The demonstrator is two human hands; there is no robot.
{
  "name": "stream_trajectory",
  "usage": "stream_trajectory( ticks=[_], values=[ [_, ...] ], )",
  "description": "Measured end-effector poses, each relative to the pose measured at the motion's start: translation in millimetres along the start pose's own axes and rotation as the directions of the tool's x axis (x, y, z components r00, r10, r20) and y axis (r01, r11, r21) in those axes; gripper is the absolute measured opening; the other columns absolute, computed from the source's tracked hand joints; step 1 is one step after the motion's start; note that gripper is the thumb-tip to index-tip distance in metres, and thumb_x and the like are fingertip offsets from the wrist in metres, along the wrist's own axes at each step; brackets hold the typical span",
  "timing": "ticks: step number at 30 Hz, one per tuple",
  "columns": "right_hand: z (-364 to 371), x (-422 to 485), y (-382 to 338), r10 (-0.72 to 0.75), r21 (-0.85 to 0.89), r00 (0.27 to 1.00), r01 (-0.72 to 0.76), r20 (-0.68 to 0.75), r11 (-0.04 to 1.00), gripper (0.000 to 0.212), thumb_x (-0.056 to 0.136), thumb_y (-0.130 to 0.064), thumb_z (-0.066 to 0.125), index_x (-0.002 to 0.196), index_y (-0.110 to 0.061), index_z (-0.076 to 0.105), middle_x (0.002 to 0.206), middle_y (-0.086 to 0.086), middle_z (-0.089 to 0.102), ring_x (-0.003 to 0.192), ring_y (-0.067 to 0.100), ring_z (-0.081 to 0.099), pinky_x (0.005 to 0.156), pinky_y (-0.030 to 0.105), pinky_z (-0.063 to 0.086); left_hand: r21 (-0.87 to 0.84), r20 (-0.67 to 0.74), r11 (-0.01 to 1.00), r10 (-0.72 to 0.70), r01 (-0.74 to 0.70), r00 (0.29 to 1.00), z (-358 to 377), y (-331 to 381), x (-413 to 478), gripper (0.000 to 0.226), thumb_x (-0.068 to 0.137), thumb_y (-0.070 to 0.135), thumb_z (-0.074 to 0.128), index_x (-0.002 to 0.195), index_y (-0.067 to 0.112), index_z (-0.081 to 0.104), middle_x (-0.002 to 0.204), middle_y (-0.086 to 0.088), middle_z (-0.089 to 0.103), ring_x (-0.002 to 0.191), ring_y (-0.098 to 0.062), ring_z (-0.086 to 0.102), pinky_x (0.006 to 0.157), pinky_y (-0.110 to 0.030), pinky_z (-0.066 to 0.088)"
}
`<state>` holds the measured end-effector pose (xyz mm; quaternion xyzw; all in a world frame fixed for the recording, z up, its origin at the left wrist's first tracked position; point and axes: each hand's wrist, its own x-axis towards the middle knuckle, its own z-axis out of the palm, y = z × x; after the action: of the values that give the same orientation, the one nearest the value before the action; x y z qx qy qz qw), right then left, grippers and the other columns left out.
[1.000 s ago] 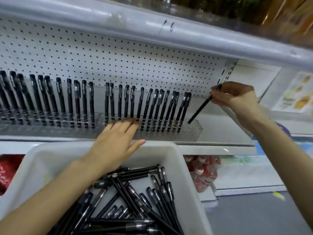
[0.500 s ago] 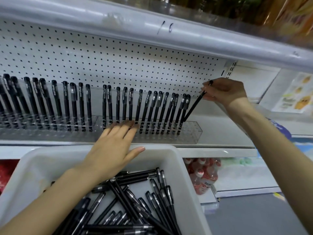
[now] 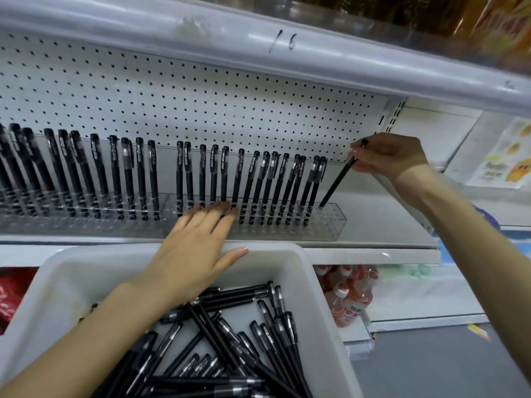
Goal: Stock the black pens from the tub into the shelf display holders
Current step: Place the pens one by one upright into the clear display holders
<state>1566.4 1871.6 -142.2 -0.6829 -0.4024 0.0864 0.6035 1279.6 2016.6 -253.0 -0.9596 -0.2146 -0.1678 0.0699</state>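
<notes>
Your right hand (image 3: pixel 390 156) pinches the upper end of a black pen (image 3: pixel 339 182) between thumb and fingertips, the pen tilted with its lower tip at the top of the right-hand clear display holder (image 3: pixel 330 225), in the open stretch just right of the last standing pen. Your left hand (image 3: pixel 195 254) lies flat and holds nothing, its fingers straight against the front of that same holder, its thumb spread out above the far rim of the white tub (image 3: pixel 287 251).

A row of black pens (image 3: pixel 258 185) stands in the holder, caps up, leaning slightly right. A second clear holder (image 3: pixel 86 225) to the left carries a further line of pens, and the two holders sit side by side on the white shelf (image 3: pixel 373 255) in front of a perforated back panel (image 3: pixel 201 96).

The tub sits below and in front of the shelf, nearest you, with your left forearm crossing it. Loose black pens (image 3: pixel 230 340) lie heaped in it at all angles.

Under the shelf, to the right of the tub, are bottles with red and white labels (image 3: pixel 347 294). The rail of the shelf above (image 3: pixel 258 44) bears a handwritten mark.
</notes>
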Motion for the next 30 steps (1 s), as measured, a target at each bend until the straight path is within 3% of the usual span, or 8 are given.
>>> stream_trajectory(
  ticks=[3, 7, 10, 13, 17, 20, 25, 30],
  values=[
    [7.4, -2.5, 8.0, 0.030, -0.039, 0.997, -0.027, 0.073, 0.999, 0.014, 0.079, 0.001, 0.070, 0.093, 0.000, 0.068, 0.086, 0.003, 0.073, 0.082, 0.021, 0.070, 0.075, 0.027, 0.058, 0.008, -0.004, 1.000, -0.002, 0.002, 1.000, 0.8, 0.4, -0.2, 0.071, 0.094, 0.062, 0.014, 0.131, 0.013, 0.050, 0.128, -0.002, 0.056, 0.119, -0.020, 0.051, 0.105, -0.039, 0.034],
    [20.0, -4.2, 21.2, 0.094, -0.098, 0.981, -0.078, 0.169, 0.992, 0.015, 0.077, 0.000, 0.072, 0.082, -0.014, 0.069, 0.076, -0.008, 0.074, 0.077, 0.012, 0.070, 0.075, 0.024, 0.057, 0.005, 0.012, 1.000, 0.005, -0.005, 1.000, 1.2, -0.3, -0.6, 0.069, 0.094, 0.062, 0.019, 0.131, 0.013, 0.050, 0.130, -0.003, 0.054, 0.122, -0.021, 0.049, 0.108, -0.036, 0.028],
    [24.4, -1.9, 27.2, 0.093, -0.145, 0.978, -0.066, 0.188, 0.987, 0.012, 0.077, -0.002, 0.072, 0.083, -0.011, 0.069, 0.072, -0.011, 0.073, 0.072, 0.006, 0.068, 0.074, 0.021, 0.057, 0.010, 0.018, 1.000, 0.010, -0.010, 1.000, 0.5, -1.0, 0.0, 0.067, 0.094, 0.061, 0.022, 0.130, 0.012, 0.050, 0.129, -0.004, 0.054, 0.121, -0.022, 0.049, 0.105, -0.033, 0.020],
    [24.8, -0.8, 28.5, 0.117, -0.169, 0.978, -0.087, 0.175, 0.982, 0.013, 0.077, -0.005, 0.073, 0.088, -0.011, 0.070, 0.073, -0.013, 0.073, 0.073, 0.006, 0.068, 0.075, 0.021, 0.057, 0.014, 0.025, 1.000, -0.003, 0.002, 1.000, -1.1, 0.0, 0.2, 0.067, 0.093, 0.061, 0.019, 0.129, 0.014, 0.050, 0.129, -0.003, 0.055, 0.120, -0.020, 0.050, 0.105, -0.033, 0.025],
    [22.1, -8.5, 25.9, 0.171, -0.255, 0.962, -0.114, 0.213, 0.960, 0.015, 0.079, -0.012, 0.073, 0.093, -0.016, 0.068, 0.089, -0.003, 0.072, 0.085, 0.013, 0.068, 0.083, 0.028, 0.056, -0.031, 0.023, 0.999, -0.024, 0.024, 0.999, -3.5, 1.5, 0.3, 0.070, 0.093, 0.062, 0.017, 0.136, 0.015, 0.044, 0.133, -0.001, 0.052, 0.124, -0.019, 0.047, 0.110, -0.034, 0.023],
    [12.2, -17.9, 13.7, 0.253, -0.404, 0.931, -0.133, 0.261, 0.905, 0.038, 0.081, -0.024, 0.071, 0.115, -0.014, 0.059, 0.105, 0.001, 0.066, 0.096, 0.019, 0.064, 0.087, 0.032, 0.053, -0.036, -0.020, 0.999, -0.035, 0.034, 0.999, -10.1, 4.0, -4.8, 0.070, 0.093, 0.059, 0.021, 0.139, 0.011, 0.040, 0.136, -0.006, 0.050, 0.127, -0.020, 0.044, 0.110, -0.039, 0.020],
    [10.7, -51.3, -12.7, 0.114, -0.478, 0.980, -0.024, 0.161, 0.878, 0.046, 0.073, -0.037, 0.072, 0.112, -0.016, 0.058, 0.093, -0.002, 0.065, 0.088, 0.018, 0.065, 0.083, 0.039, 0.057, -0.104, -0.005, 0.994, -0.032, 0.032, 0.999, -24.1, -0.1, -27.6, 0.074, 0.091, 0.062, 0.014, 0.145, 0.016, 0.031, 0.147, -0.003, 0.039, 0.135, -0.018, 0.033, 0.110, -0.036, 0.021],
    [59.4, -109.6, -39.3, 0.089, -0.435, 0.943, 0.063, 0.321, 0.898, 0.051, 0.064, -0.046, 0.068, 0.104, -0.014, 0.063, 0.093, 0.004, 0.067, 0.085, 0.021, 0.066, 0.077, 0.034, 0.058, -0.111, 0.065, 0.989, -0.089, 0.096, 0.994, -22.1, -15.9, -49.0, 0.076, 0.090, 0.066, 0.012, 0.141, 0.017, 0.038, 0.134, -0.003, 0.049, 0.124, -0.021, 0.043, 0.104, -0.038, 0.028]
  ],
)
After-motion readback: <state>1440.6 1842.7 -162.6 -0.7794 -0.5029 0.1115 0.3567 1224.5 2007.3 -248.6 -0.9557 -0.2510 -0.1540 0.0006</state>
